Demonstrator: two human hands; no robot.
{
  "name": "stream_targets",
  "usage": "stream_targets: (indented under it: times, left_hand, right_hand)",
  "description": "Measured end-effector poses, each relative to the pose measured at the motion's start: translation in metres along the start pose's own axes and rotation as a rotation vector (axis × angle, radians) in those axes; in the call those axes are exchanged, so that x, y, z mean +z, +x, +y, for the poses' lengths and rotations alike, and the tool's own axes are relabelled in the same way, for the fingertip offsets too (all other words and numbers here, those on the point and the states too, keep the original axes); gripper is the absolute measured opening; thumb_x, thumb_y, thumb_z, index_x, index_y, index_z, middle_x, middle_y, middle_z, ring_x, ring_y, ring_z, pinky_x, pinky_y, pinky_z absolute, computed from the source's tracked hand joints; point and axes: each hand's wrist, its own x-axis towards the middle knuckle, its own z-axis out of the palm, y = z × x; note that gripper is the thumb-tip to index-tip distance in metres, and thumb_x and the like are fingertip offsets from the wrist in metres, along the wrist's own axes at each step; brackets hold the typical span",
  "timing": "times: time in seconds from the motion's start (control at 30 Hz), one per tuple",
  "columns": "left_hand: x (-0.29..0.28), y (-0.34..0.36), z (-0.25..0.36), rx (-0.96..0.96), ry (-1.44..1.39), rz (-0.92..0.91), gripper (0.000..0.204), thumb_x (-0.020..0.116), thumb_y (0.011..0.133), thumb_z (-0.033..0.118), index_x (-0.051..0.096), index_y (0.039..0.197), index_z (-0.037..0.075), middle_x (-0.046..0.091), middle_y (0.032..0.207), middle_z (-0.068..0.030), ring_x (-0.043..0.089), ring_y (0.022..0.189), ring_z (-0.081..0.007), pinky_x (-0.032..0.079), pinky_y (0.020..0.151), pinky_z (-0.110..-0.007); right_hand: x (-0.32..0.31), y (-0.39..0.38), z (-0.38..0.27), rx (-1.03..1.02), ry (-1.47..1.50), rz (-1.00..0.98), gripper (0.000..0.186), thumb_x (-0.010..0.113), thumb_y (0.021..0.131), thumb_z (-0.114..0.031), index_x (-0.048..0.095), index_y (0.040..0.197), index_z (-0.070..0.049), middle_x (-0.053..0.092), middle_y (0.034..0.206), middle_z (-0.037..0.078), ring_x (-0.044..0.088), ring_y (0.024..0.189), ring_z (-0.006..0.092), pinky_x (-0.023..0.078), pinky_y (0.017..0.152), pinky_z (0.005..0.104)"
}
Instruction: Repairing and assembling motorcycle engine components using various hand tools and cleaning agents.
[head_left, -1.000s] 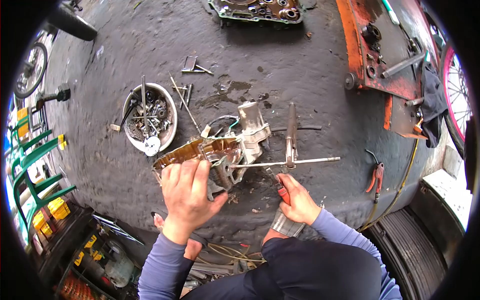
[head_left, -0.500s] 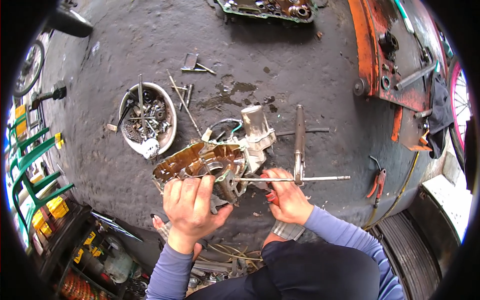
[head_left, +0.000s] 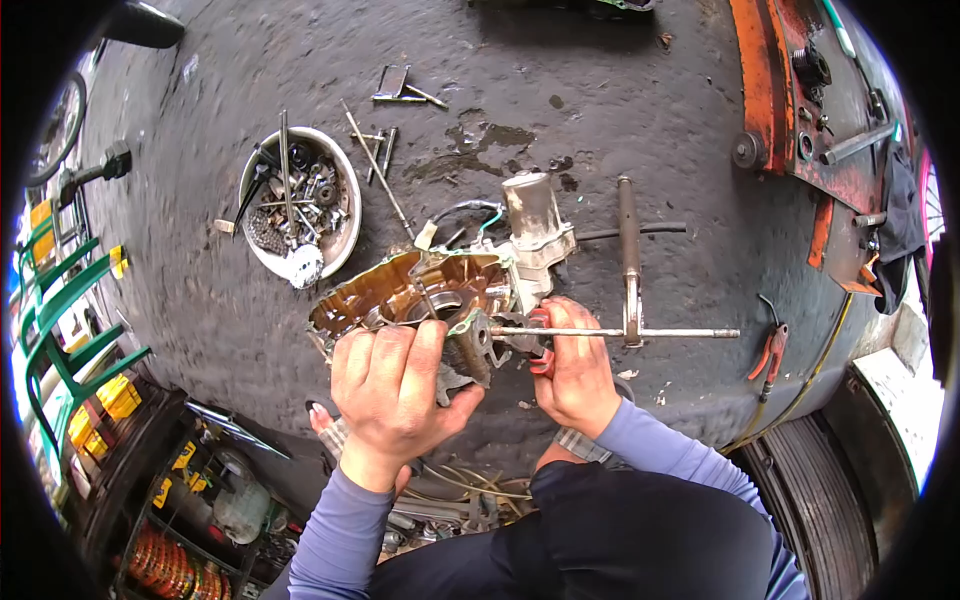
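One dark floor (head_left: 640, 120), one opened engine case (head_left: 385, 290) on it — bowl (head_left: 347, 228) alongside already holding loose parts (head_left: 315, 195), silver motor (head_left: 530, 207) seemingly still attached. Left hand (head_left: 390, 375) clamped on the case's near edge — right hand (head_left: 577, 375) closed round a red-handled tool (head_left: 543, 362).

The near edge of an oily, open metal casing (head_left: 365, 297) is gripped by the left hand (head_left: 395, 380), its fingers (head_left: 428, 352) laid over the rim. A red-handled tool (head_left: 543, 366) is held in the right hand (head_left: 575, 375), against the casing's right end, its tip hidden. A long metal rod (head_left: 690, 333) is seen above that hand. Loose metal parts (head_left: 318, 190) are gathered in a white bowl (head_left: 353, 215), set on the dark floor (head_left: 450, 90). To the right, a red-handled air gun (head_left: 770, 355) is seen.
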Motion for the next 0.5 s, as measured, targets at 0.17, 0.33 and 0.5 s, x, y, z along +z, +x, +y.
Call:
stream_targets:
  times: [0.17,0.33,0.5]
  left_hand:
    - [0.001,0.001,0.000,-0.006,-0.045,0.011,0.059,0.080,0.062,0.042,0.068,0.106,0.004,0.057,0.086,-0.0074,0.054,0.072,-0.0276,0.044,0.069,-0.043]
    - [0.001,0.001,0.001,-0.003,-0.044,0.017,0.059,0.079,0.059,0.039,0.069,0.106,0.004,0.058,0.087,-0.0074,0.055,0.074,-0.0276,0.044,0.069,-0.043]
    - [0.002,0.000,0.000,-0.008,-0.028,0.014,0.058,0.079,0.061,0.040,0.069,0.105,0.004,0.058,0.087,-0.0077,0.055,0.074,-0.0274,0.044,0.070,-0.043]
  right_hand:
    - [-0.008,0.003,0.008,-0.021,-0.078,0.040,0.060,0.064,0.063,0.005,0.051,0.122,0.004,0.054,0.118,0.025,0.054,0.109,0.0456,0.044,0.095,0.0513]
    - [-0.041,0.008,0.005,-0.049,-0.185,-0.028,0.062,0.069,0.068,0.003,0.052,0.127,0.002,0.061,0.102,0.013,0.060,0.096,0.0357,0.044,0.083,0.0487]
    - [-0.032,0.008,-0.006,-0.047,-0.082,-0.094,0.060,0.067,0.068,0.002,0.051,0.126,0.007,0.057,0.111,0.020,0.056,0.101,0.0392,0.043,0.089,0.0527]
